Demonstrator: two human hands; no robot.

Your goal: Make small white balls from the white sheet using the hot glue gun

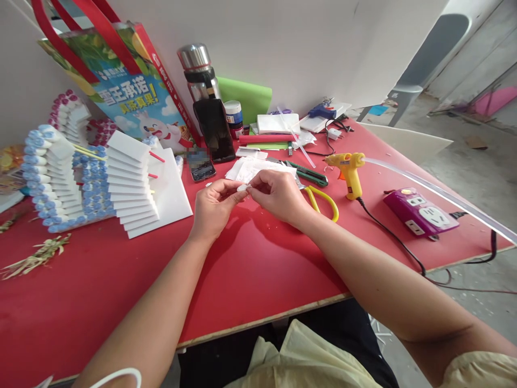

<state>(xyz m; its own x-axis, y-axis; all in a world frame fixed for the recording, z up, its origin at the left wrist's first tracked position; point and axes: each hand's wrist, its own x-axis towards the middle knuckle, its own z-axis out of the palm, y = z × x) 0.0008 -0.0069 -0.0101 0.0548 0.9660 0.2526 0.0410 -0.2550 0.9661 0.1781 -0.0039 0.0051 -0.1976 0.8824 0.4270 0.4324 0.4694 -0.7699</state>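
Above the red table (238,280), my left hand (214,205) and my right hand (278,196) meet fingertip to fingertip. Both pinch a small white piece (242,188), perhaps paper or tissue; its exact kind is too small to make out. Just behind the hands lies crumpled white tissue (252,168). Scissors with yellow handles (334,203) rest beside my right hand, their blades partly hidden by it. A dark green utility knife (313,175) lies beyond them. To the left of my left hand stands a stepped white foam-board model (131,183) on a white board (172,188).
A yellow glue gun (349,175) with a long clear stick stands at the right near a purple power socket (420,211); cords trail off the edge. At the back are a steel thermos (197,70), a phone (201,164) and a bag (133,91). Blue-and-white rolled pieces (38,178) stand left.
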